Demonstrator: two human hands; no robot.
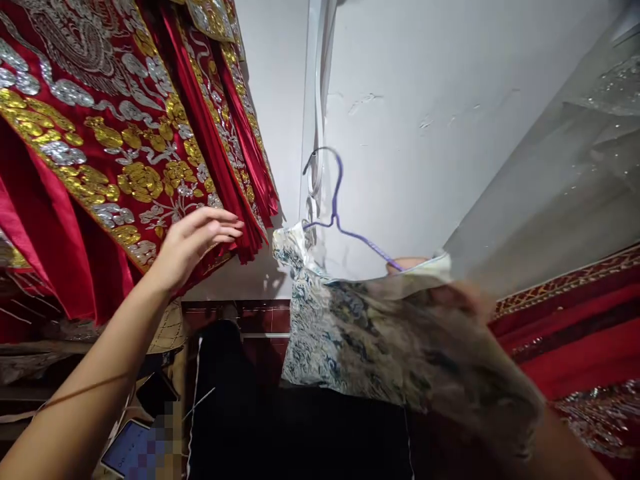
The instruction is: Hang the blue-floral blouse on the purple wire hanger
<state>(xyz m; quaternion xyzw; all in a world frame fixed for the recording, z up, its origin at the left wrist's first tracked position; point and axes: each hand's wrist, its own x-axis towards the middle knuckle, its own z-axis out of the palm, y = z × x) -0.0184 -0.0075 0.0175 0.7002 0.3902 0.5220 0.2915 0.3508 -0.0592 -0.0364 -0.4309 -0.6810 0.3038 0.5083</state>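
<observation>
A patterned short-sleeved top (345, 333) in grey, green and cream hangs on a purple clothes hanger (336, 193). My right hand (465, 297), blurred and partly covered by the cloth, grips the top's shoulder together with the end of the hanger. Some of its fingers show at the neckline beside the hanger's arm. To the left, my left hand (203, 233) is stretched out in the air with nothing in it. Its fingers point towards the top, apart from it, in front of red pleated cloth.
Red embroidered garments (145, 133) with gold and silver sequins hang at the left. A white wall (400, 120) stands ahead, with pale straps (320, 73) hanging down it. More red cloth (575, 320) is at the right. A lit phone (131, 448) lies at lower left.
</observation>
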